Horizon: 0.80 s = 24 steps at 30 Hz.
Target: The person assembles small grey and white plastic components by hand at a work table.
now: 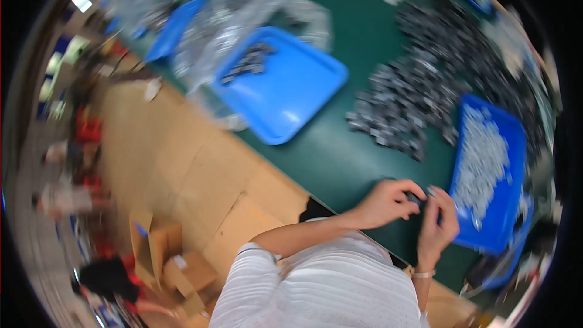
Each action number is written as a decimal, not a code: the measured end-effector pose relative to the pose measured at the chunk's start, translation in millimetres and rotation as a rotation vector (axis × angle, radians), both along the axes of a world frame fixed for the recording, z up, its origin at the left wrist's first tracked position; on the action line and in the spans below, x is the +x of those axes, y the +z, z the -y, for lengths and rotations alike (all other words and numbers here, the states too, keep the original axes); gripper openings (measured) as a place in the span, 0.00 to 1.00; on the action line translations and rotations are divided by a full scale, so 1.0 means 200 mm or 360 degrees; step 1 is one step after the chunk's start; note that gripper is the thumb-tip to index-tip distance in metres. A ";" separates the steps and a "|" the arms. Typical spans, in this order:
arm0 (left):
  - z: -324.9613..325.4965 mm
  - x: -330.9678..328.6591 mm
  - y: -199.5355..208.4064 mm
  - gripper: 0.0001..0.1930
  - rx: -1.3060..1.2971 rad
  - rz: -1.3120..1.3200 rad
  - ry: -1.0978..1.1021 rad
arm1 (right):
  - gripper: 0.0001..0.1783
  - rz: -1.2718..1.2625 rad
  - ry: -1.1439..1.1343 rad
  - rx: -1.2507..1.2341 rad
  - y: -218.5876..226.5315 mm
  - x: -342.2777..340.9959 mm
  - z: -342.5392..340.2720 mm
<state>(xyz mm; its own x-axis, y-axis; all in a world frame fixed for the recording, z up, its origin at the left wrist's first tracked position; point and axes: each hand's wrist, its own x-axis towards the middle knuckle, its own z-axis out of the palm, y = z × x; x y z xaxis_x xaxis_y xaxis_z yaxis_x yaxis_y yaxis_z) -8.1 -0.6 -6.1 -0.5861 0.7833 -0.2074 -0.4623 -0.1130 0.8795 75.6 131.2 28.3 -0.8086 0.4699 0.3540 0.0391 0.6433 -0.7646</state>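
Note:
Close to the table's front edge, my left hand (388,203) pinches a small dark piece (413,198) between thumb and fingers. Just right of it, my right hand (439,222) is closed in a pinch on a tiny pale piece (432,191), its fingertips almost meeting the dark piece. Blur hides the exact kind of both. Beside my right hand lies a blue tray (518,164) of small whitish parts (483,161). Beyond my hands spreads a large heap of small dark grey and black parts (419,88).
On the green table (340,158), another blue tray (291,94) holds several dark parts (250,62) in its far left corner. Clear plastic bags (209,36) lie behind it. Cardboard boxes (182,267) stand on the floor at lower left, near other people (109,276).

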 end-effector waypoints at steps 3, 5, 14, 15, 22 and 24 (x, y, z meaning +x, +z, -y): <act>0.02 0.00 0.02 0.11 -0.0139 0.0128 0.0027 | 0.13 -0.0084 0.0232 0.0233 -0.01 -0.03 0.00; 0.00 0.00 0.05 0.10 -0.0132 0.0140 0.0050 | 0.12 -0.0096 0.0246 0.0185 -0.02 0.00 -0.04; -0.06 -0.02 0.04 0.10 -0.0264 -0.0041 -0.0099 | 0.07 0.0259 0.0198 -0.0857 0.02 0.07 -0.15; -0.05 -0.02 0.05 0.10 -0.0334 -0.0138 -0.0110 | 0.07 0.0272 0.0254 -0.0836 0.02 0.08 -0.15; -0.05 -0.02 0.08 0.14 -0.0438 -0.0301 -0.0097 | 0.03 0.0447 0.0302 -0.1040 -0.02 0.08 -0.19; -0.08 0.00 0.08 0.15 -0.0389 -0.0284 -0.0022 | 0.03 0.0336 0.0233 -0.1362 -0.03 0.08 -0.17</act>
<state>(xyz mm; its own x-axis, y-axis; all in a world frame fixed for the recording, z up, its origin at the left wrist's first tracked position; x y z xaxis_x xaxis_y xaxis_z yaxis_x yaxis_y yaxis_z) -8.8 15.3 10.8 -0.6197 0.7311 -0.2855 -0.2982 0.1171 0.9473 92.0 165.7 21.6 -0.8899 0.3917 -0.2336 0.1958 -0.1346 -0.9714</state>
